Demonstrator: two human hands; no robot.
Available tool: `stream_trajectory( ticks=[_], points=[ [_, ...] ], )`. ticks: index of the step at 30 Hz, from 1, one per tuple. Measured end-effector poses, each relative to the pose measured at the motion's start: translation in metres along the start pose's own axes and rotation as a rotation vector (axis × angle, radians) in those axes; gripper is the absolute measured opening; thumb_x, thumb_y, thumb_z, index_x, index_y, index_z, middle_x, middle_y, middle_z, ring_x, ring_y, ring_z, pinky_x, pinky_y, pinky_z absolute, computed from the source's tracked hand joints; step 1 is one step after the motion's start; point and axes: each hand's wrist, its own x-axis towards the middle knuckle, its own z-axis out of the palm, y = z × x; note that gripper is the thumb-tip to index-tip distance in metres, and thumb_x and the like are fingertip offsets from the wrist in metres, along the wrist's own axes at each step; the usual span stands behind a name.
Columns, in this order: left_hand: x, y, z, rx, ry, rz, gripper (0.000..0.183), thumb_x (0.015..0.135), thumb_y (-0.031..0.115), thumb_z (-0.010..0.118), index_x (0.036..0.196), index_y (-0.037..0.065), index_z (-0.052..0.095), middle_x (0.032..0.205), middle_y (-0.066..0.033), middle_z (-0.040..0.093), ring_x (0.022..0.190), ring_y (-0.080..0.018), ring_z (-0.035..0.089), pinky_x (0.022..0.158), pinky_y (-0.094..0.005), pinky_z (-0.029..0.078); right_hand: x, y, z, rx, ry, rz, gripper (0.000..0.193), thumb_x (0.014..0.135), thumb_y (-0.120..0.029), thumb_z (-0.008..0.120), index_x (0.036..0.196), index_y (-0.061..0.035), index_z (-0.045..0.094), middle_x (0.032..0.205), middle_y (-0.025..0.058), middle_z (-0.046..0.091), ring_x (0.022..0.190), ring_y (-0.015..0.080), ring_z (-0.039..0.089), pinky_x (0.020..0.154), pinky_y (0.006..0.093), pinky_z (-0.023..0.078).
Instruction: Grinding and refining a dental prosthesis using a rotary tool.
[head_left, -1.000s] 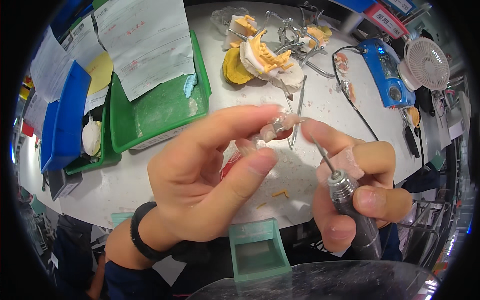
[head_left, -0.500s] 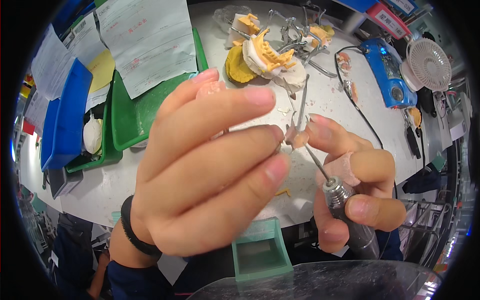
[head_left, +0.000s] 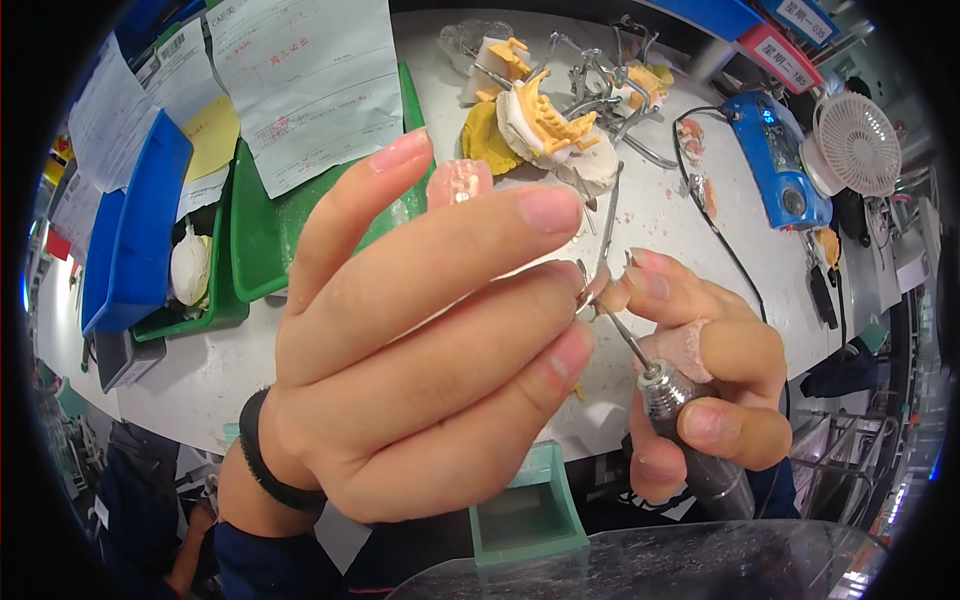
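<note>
My left hand [head_left: 420, 370] is closed on a partial denture, thumb and fingertips pinching it; much of the piece is hidden behind the fingers. Its pink base [head_left: 460, 182] shows above the forefinger, and a thin metal clasp [head_left: 588, 292] pokes out past the fingertips. In my right hand [head_left: 740, 345] is a silver rotary handpiece [head_left: 668, 388], gripped like a pen. The slim bur [head_left: 628, 335] slants up to the denture's edge by the clasp; whether it touches cannot be told. A pink wrap covers one right finger.
Plaster and yellow dental models [head_left: 545, 125] stand at the back among metal articulators [head_left: 600, 85]. A blue control box [head_left: 775, 160] and white fan [head_left: 855, 145] are at right. Green [head_left: 250, 265] and blue trays [head_left: 130, 240] with papers [head_left: 310, 90] sit left. A pale green drawer [head_left: 530, 510] juts out in front.
My left hand has shifted slightly right and turned, so more of the pink base shows above the fingers. The handpiece has moved a little left and stays by the denture.
</note>
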Motion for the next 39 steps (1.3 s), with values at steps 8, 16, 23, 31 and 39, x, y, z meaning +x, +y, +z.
stream_trajectory(
  ticks=[8, 16, 23, 31, 39],
  points=[
    [-0.001, -0.006, 0.004, -0.075, 0.039, 0.021, 0.022, 0.077, 0.006, 0.064, 0.095, 0.012, 0.051, 0.092, -0.0069, 0.063, 0.097, -0.03, 0.059, 0.09, -0.0516, 0.043, 0.0, -0.001, -0.002, -0.053, -0.014, 0.014, 0.041, 0.087, -0.041, 0.053, 0.11, -0.0092, 0.042, 0.09, 0.0172, 0.049, 0.086, 0.042, 0.062, 0.079, 0.0553, 0.049],
    [-0.001, -0.005, 0.004, -0.123, 0.046, -0.012, 0.022, 0.077, 0.004, 0.064, 0.094, 0.011, 0.051, 0.092, -0.008, 0.063, 0.096, -0.0295, 0.058, 0.09, -0.0521, 0.043, 0.004, -0.002, -0.007, -0.059, -0.08, 0.012, 0.039, 0.087, -0.038, 0.054, 0.11, -0.0082, 0.042, 0.086, 0.0176, 0.05, 0.087, 0.0428, 0.061, 0.079, 0.0559, 0.049],
    [-0.002, -0.005, 0.006, -0.152, 0.046, -0.039, 0.029, 0.072, 0.0, 0.068, 0.093, 0.01, 0.051, 0.091, -0.0085, 0.063, 0.097, -0.0296, 0.058, 0.09, -0.0529, 0.042, 0.003, 0.0, -0.008, -0.046, -0.105, -0.012, 0.037, 0.087, -0.034, 0.055, 0.109, -0.0072, 0.041, 0.084, 0.0177, 0.049, 0.087, 0.044, 0.061, 0.079, 0.056, 0.048],
    [-0.001, -0.004, 0.002, -0.138, 0.027, -0.046, 0.026, 0.074, 0.003, 0.067, 0.092, 0.011, 0.05, 0.092, -0.0072, 0.064, 0.098, -0.0292, 0.058, 0.092, -0.0538, 0.041, 0.006, 0.0, -0.008, -0.028, -0.085, -0.006, 0.037, 0.087, -0.034, 0.055, 0.109, -0.0063, 0.042, 0.082, 0.0165, 0.049, 0.088, 0.0438, 0.061, 0.078, 0.0551, 0.049],
    [-0.001, -0.003, 0.0, -0.037, 0.029, 0.018, 0.021, 0.077, 0.006, 0.064, 0.092, 0.013, 0.05, 0.093, -0.0048, 0.064, 0.099, -0.0275, 0.058, 0.092, -0.0522, 0.041, 0.006, -0.001, -0.007, 0.005, -0.059, -0.013, 0.036, 0.087, -0.032, 0.056, 0.108, -0.0052, 0.042, 0.082, 0.0178, 0.049, 0.087, 0.0432, 0.061, 0.075, 0.0531, 0.052]
  ],
)
